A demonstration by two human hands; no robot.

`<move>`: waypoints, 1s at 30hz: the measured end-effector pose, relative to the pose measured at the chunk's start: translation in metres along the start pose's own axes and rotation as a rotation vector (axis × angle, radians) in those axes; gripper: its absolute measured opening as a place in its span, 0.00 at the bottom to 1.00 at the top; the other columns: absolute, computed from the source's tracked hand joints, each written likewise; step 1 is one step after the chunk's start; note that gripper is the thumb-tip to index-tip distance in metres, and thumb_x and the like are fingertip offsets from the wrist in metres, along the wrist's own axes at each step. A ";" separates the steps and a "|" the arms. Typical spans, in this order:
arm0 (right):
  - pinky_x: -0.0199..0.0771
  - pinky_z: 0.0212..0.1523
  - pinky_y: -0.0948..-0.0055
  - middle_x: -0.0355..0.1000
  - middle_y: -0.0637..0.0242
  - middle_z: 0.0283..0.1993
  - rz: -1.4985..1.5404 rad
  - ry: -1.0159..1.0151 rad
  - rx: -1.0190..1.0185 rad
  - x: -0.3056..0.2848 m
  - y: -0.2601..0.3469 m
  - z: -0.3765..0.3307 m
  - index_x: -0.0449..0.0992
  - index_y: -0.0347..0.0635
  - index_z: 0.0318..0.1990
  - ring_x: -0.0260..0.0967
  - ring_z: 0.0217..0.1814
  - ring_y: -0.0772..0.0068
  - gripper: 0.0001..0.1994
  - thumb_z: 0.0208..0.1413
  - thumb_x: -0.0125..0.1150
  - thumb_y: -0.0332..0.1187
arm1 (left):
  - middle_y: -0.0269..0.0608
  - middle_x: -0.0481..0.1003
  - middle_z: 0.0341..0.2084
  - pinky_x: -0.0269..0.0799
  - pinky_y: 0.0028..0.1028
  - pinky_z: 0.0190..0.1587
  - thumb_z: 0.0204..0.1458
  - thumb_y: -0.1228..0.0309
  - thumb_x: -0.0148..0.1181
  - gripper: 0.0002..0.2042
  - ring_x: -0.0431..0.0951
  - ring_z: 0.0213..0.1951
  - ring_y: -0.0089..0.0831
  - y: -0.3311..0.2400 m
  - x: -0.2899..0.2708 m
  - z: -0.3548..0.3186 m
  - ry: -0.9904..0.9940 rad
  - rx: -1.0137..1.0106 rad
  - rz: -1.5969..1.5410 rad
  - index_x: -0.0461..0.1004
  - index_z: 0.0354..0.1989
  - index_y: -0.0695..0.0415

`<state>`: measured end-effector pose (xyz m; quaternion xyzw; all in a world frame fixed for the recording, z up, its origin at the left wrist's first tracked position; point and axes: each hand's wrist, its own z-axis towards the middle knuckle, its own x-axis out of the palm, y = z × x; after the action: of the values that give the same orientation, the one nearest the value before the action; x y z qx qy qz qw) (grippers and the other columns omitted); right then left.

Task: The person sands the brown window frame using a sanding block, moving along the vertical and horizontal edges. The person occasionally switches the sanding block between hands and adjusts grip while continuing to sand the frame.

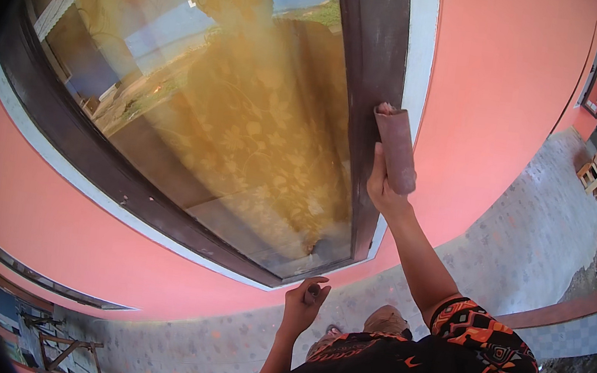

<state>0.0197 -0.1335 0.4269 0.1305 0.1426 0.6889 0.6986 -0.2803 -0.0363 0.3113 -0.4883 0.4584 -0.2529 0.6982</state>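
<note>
My right hand [380, 185] is raised and grips a folded sheet of reddish-brown sandpaper [396, 148], pressed flat against the right upright of a dark brown wooden window frame [371, 54]. My left hand [305, 303] hangs lower, just under the frame's bottom right corner, fingers curled around a small dark object that I cannot identify. The window glass [232, 119] shows a yellow floral curtain behind it and sky reflections.
The wall [504, 92] around the window is salmon pink with a white border by the frame. Patterned grey tiles [531, 237] cover the walkway below. A small wooden stool [590, 176] and bags lie far right. A wooden trestle [69, 354] stands lower left.
</note>
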 end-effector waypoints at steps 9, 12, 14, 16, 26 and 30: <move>0.46 0.86 0.48 0.56 0.49 0.84 -0.041 0.098 -0.026 0.015 0.014 -0.015 0.59 0.30 0.79 0.49 0.88 0.40 0.35 0.63 0.50 0.11 | 0.21 0.65 0.24 0.57 0.18 0.33 0.63 0.74 0.72 0.07 0.56 0.27 0.12 0.042 -0.019 0.006 -0.042 -0.164 -0.201 0.85 0.47 0.60; 0.43 0.87 0.49 0.56 0.48 0.84 -0.068 0.100 -0.123 0.017 0.015 0.026 0.59 0.30 0.79 0.48 0.88 0.38 0.35 0.62 0.49 0.11 | 0.21 0.64 0.24 0.57 0.18 0.33 0.63 0.73 0.72 0.07 0.55 0.27 0.12 0.038 -0.010 0.024 -0.008 -0.095 -0.227 0.85 0.47 0.59; 0.43 0.86 0.51 0.58 0.47 0.83 -0.086 0.109 -0.149 0.017 0.015 0.051 0.59 0.29 0.79 0.49 0.87 0.37 0.35 0.61 0.48 0.10 | 0.20 0.64 0.24 0.57 0.18 0.33 0.63 0.73 0.73 0.07 0.54 0.26 0.12 0.029 0.000 0.043 0.024 -0.130 -0.207 0.85 0.47 0.59; 0.46 0.86 0.52 0.61 0.47 0.79 -0.128 0.179 -0.053 0.016 0.014 0.056 0.60 0.29 0.78 0.53 0.85 0.38 0.35 0.60 0.47 0.10 | 0.22 0.64 0.23 0.56 0.18 0.32 0.63 0.74 0.73 0.08 0.55 0.26 0.12 0.014 0.012 0.058 0.022 0.034 -0.198 0.84 0.48 0.58; 0.50 0.83 0.52 0.65 0.47 0.71 0.291 0.182 0.375 0.014 0.018 -0.006 0.62 0.32 0.75 0.58 0.78 0.37 0.38 0.52 0.50 0.11 | 0.25 0.69 0.22 0.58 0.19 0.31 0.64 0.73 0.72 0.08 0.60 0.27 0.13 -0.033 0.046 0.063 0.082 0.142 -0.148 0.84 0.49 0.58; 0.50 0.84 0.50 0.64 0.49 0.74 0.115 0.180 -0.016 0.019 0.013 0.049 0.61 0.28 0.75 0.57 0.80 0.40 0.39 0.49 0.51 0.10 | 0.25 0.69 0.21 0.58 0.20 0.31 0.64 0.73 0.72 0.08 0.61 0.27 0.13 -0.035 0.053 0.067 0.084 0.085 -0.106 0.84 0.49 0.58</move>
<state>0.0264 -0.1133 0.4773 0.0704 0.1915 0.7379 0.6434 -0.1938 -0.0620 0.3292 -0.4708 0.4498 -0.3289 0.6840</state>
